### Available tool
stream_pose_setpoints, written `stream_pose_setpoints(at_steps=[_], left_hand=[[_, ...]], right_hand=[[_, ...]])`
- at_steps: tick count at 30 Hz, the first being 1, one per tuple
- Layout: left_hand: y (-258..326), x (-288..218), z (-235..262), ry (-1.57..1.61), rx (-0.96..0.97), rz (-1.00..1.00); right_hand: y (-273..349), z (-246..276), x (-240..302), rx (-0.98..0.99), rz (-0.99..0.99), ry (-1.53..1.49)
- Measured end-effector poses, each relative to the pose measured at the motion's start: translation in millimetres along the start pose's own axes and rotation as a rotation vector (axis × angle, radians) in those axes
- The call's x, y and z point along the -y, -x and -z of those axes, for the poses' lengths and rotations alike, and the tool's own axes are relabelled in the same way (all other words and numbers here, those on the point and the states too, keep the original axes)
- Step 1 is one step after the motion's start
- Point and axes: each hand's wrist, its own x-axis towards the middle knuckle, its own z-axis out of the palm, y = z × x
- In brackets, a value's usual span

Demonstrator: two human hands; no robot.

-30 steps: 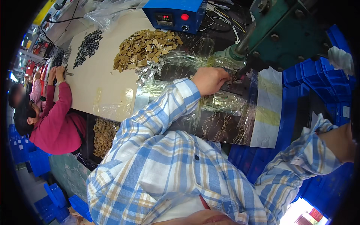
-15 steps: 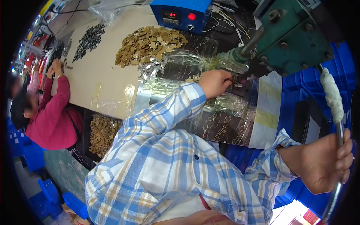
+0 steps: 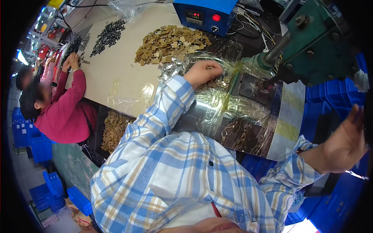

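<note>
The left hand (image 3: 203,72) has drawn back from the green press (image 3: 311,42).

Blue-and-white plaid shirt sleeve (image 3: 171,105) with tan stripes. Golden-brown heap of small flat metal pieces (image 3: 171,40) on cream counter (image 3: 112,73). Dark grey pile of small parts (image 3: 108,35) further along. Bright blue control box (image 3: 204,14), red button glowing. Green metal press machine (image 3: 318,42). Magenta sweater on neighbouring person (image 3: 64,112). Blue plastic crates (image 3: 334,91).
</note>
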Motion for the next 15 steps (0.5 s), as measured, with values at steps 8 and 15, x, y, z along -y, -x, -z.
stream_pose_setpoints(at_steps=[8, 15], left_hand=[[-5, 3, -22, -1.057, 0.002, -0.315], [3, -19, -44, -0.723, -0.053, -0.411]], right_hand=[[21, 34, -24, 0.121, -0.265, -0.218], [3, 23, -12, -0.067, -0.135, 0.028]])
